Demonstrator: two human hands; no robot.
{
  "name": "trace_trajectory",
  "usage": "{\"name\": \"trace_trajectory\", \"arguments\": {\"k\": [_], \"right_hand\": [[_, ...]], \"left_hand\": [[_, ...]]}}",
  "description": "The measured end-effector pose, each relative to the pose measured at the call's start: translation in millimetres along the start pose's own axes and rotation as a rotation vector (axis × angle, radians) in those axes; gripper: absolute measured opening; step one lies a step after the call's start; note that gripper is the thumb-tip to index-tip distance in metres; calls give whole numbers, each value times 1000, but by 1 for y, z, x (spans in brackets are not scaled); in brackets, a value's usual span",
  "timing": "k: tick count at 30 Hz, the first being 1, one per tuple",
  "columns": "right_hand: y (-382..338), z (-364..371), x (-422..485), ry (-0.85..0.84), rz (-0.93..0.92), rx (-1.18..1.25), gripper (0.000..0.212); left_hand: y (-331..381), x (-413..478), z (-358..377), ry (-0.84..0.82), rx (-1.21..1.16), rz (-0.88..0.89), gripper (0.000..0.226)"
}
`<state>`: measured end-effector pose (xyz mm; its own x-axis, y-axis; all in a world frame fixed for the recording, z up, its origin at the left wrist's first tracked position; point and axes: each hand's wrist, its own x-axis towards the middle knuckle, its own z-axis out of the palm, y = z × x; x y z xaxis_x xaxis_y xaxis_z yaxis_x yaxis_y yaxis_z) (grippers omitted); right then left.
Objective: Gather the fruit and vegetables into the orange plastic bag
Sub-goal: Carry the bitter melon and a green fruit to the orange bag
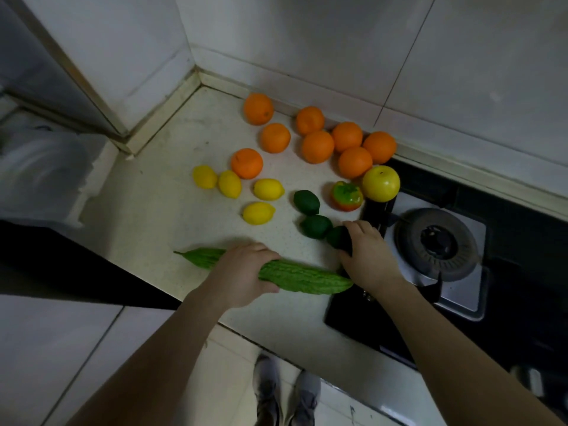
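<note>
Bitter gourd (295, 276), long, bumpy-ridged skin w/ a pointed tip, lies on the speckled pale table (159, 210) just beside the gas stove (436, 244). Left hand (242, 272) is wrapped over its middle, fingers curled round it. Right hand (368, 253) sits at the stove's edge, clasped on a dark green lime (336, 236); a black object under the palm can't be made out. Two more limes (307, 202), smooth and oval, lie just beyond it, away from the stove. Persimmon (346, 196), glossy, red-orange w/ green cap, and a round yellow-green apple (381, 183) touch the stove's far corner. Eight oranges (317, 146), matte and round, cluster beyond that near the tiled wall. Four lemons (268, 189), w/ nippled ends, lie further from the stove. Stove: black glass, ribbed round burner on a steel plate. No readable writing. Orange bag not in shot.
</note>
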<state>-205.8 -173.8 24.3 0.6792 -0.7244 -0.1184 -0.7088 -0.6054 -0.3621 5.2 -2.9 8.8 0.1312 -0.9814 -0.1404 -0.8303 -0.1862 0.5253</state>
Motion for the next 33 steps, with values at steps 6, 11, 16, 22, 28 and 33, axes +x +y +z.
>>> {"name": "trace_trajectory", "arguments": {"k": [6, 11, 16, 22, 28, 33], "right_hand": [[-18, -36, -19, 140, -6, 9, 54], [-35, -75, -42, 235, 1, 16, 54], [-46, -108, -70, 357, 20, -11, 57], [-49, -144, -101, 466, 62, -1, 54], [-41, -178, -146, 588, 104, -1, 55], [-17, -205, -197, 658, 148, -19, 57]], "left_hand": [[17, -2, -28, 33, 49, 21, 60], [41, -5, -59, 92, 74, 54, 61], [65, -9, -87, 169, 123, 88, 62], [100, -13, -114, 225, 169, 126, 64], [147, -16, -131, 287, 219, 186, 63], [200, -21, -126, 362, 249, 251, 56]]}}
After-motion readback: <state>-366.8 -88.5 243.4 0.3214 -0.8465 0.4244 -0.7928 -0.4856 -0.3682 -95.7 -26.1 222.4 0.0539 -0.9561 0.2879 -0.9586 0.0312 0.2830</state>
